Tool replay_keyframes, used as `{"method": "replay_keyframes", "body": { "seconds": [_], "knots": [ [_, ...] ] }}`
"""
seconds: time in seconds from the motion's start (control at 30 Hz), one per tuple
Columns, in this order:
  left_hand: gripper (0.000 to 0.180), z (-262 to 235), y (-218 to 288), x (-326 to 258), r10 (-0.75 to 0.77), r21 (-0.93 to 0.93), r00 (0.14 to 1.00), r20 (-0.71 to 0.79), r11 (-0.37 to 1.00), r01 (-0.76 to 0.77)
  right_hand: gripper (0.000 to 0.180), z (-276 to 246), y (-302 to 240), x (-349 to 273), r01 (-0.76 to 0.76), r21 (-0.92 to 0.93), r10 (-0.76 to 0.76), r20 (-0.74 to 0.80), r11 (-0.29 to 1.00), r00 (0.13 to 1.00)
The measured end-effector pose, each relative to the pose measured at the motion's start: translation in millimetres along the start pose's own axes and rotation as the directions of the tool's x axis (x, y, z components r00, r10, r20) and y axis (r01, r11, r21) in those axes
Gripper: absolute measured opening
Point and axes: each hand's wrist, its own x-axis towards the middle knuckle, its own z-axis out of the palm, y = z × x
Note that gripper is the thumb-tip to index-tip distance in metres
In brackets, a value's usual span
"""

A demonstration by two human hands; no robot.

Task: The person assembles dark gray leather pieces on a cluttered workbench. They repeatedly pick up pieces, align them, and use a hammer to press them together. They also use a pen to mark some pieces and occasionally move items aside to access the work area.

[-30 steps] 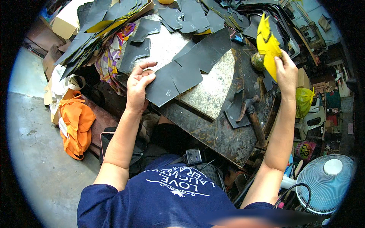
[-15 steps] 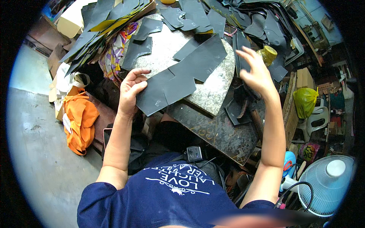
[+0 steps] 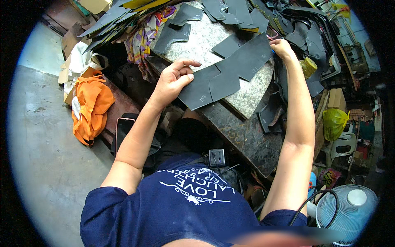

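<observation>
My left hand (image 3: 175, 81) grips the near left end of a long black sheet piece (image 3: 228, 72), thumb on top and index finger stretched out. The piece looks like leather or synthetic leather, with notched edges, a slit and small pale marks. It lies slanting over a speckled whitish slab (image 3: 251, 96). Beyond its far right end, my right hand (image 3: 283, 48) is closed, fingertips together. A small blue bit shows at those fingertips, but what they hold is mostly hidden. A pink-handled tool (image 3: 271, 34) lies just past them. Smaller black cut pieces (image 3: 175, 38) rest on the slab.
Stacks of black sheets (image 3: 119, 24) stand at the far left, with more black pieces (image 3: 317, 39) at the far right. A yellow roll (image 3: 308, 67) sits right of my right forearm. An orange bag (image 3: 92, 107) is at left, and a fan (image 3: 347, 210) at lower right.
My right hand, spread in the air before, has moved farther away and closed near the tool. My left hand still holds the black piece. The whole view has shifted.
</observation>
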Motion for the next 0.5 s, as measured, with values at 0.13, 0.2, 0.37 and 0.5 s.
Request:
{"method": "replay_keyframes", "body": {
  "seconds": [0.13, 0.2, 0.37, 0.5],
  "knots": [
    [0.034, -1.8, 0.2, 1.6, -0.014, -0.014, 1.000, 0.017, 1.000, 0.014, 0.029, -7.6, -15.9, -12.5, -0.050, -0.278, 0.044, -0.028, 0.959, 0.999],
    [0.034, -2.0, -0.1, 2.2, -0.016, -0.009, 1.000, 0.019, 1.000, 0.016, 0.027, -11.3, -29.7, -37.9, -0.074, -0.323, 0.003, -0.215, 0.944, 0.977],
    [0.030, 17.4, 2.0, 5.7, 0.099, 0.383, 0.995, -0.015, 0.920, -0.086, 0.025, -52.0, -61.5, -125.3, 0.059, -0.421, -0.250, -0.414, 0.905, 0.875],
    [0.039, 46.0, 21.2, 9.7, 0.445, 0.923, 0.891, 0.092, 0.298, -0.245, 0.017, -67.3, -87.1, -211.3, 0.270, -0.258, -0.373, -0.687, 0.927, 0.623]
  ]
}}
